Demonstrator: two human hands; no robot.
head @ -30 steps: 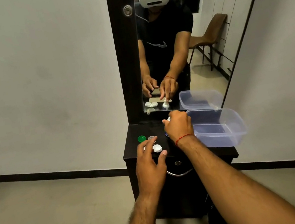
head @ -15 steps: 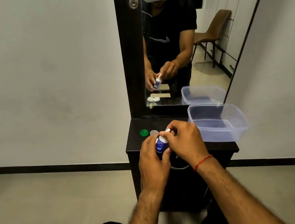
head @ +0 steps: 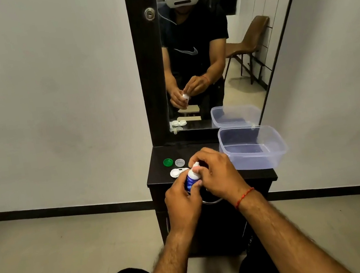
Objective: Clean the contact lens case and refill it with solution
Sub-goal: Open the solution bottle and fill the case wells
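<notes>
Two hands on the solution bottle [head: 191,179] now. A second ago our left hand [head: 181,199] was down on the lens case [head: 176,172] and our right hand [head: 219,173] was reaching to the back of the table [head: 154,162]. Since then the bottle has come forward and up, over the table's front edge. Left hand wraps the body; right hand pinches the white tip. We read that as opening the nozzle, so the refill step is starting. Can't tell whether the tip's cap is off yet.

Case sits on the table just behind the left hand, partly hidden by it. Green cap [head: 168,162] and pale cap [head: 179,162] lie just beyond it, both off, so we judge the wells are ready for solution. Clear plastic tub [head: 280,155] stands well to the right.

Writing: bottle label is blue with pale print, too small to read. Only brand mark we see is a swoosh on the black shirt [head: 186,52] reflected in the mirror [head: 245,65]. No legible text anywhere.
</notes>
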